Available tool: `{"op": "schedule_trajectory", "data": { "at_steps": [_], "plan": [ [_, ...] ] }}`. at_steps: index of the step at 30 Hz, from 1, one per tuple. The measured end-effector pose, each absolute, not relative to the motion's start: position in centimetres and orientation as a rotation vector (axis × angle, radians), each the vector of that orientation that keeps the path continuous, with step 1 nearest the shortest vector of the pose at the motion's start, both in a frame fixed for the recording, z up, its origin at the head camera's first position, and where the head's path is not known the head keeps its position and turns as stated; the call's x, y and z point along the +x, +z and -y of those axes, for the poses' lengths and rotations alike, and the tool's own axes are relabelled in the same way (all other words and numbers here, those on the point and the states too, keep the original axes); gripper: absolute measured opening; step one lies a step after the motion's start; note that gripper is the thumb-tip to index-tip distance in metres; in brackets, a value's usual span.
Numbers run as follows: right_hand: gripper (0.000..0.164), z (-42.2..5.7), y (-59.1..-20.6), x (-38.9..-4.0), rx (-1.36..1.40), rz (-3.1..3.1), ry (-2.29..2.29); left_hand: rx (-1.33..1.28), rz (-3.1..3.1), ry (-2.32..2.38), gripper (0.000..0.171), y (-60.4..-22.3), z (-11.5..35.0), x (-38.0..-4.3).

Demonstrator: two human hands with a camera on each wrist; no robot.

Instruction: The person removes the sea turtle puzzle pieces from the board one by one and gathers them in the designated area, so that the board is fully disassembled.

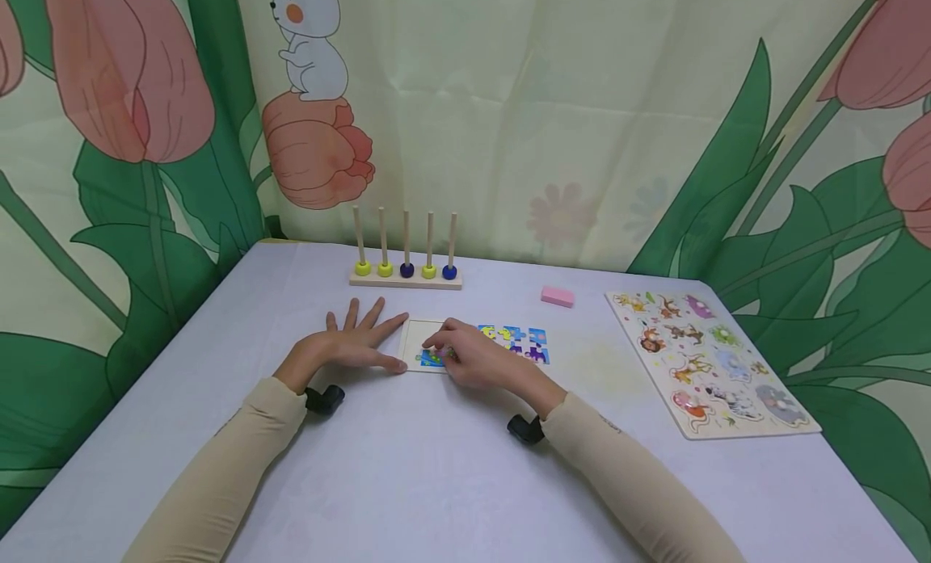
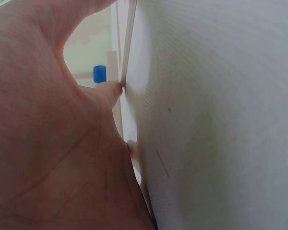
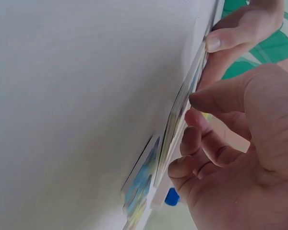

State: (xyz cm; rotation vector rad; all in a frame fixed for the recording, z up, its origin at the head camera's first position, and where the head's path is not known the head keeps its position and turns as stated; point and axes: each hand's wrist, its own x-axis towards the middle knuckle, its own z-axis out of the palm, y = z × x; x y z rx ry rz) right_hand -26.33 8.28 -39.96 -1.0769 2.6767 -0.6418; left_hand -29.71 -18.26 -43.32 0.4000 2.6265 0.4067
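My left hand (image 1: 352, 345) lies spread on the table, its thumb and index finger touching the left edge of a pale puzzle board (image 1: 420, 330). In the left wrist view, the left palm (image 2: 53, 143) fills the left side. My right hand (image 1: 473, 357) is over the board, fingers bent, pinching a small colourful jigsaw piece (image 1: 447, 353) that they mostly cover. Blue-green pieces (image 1: 429, 359) lie in the board's lower part. Just right of the board are several loose jigsaw pieces (image 1: 537, 337), blue, yellow and purple. The right wrist view shows the thumb and curled fingers (image 3: 185, 165) close to the board.
A wooden peg stand (image 1: 406, 282) with yellow and dark blue beads stands behind the board. A pink block (image 1: 557, 296) lies to the back right. An animal puzzle board (image 1: 705, 361) rests near the table's right side. A printed curtain (image 1: 465, 127) hangs behind.
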Motion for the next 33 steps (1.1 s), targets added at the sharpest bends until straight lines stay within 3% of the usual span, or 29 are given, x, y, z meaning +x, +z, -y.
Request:
{"op": "schedule_trajectory", "data": {
  "at_steps": [17, 27, 33],
  "plan": [
    [0.04, -8.1, -40.2, -26.4, -1.046, -2.633, -0.609, 0.416, -2.632, 0.418, 0.117, -42.6, 18.1, -28.9],
    [0.041, -7.9, -40.2, -26.4, -0.999, -2.629, -0.581, 0.422, -2.628, 0.426, 0.104, -40.8, 17.8, -27.7],
    [0.04, -7.8, -40.1, -26.4, -1.002, -2.633, -0.571, 0.412, -2.625, 0.42, 0.113, -41.7, 18.0, -28.3]
  ]
}}
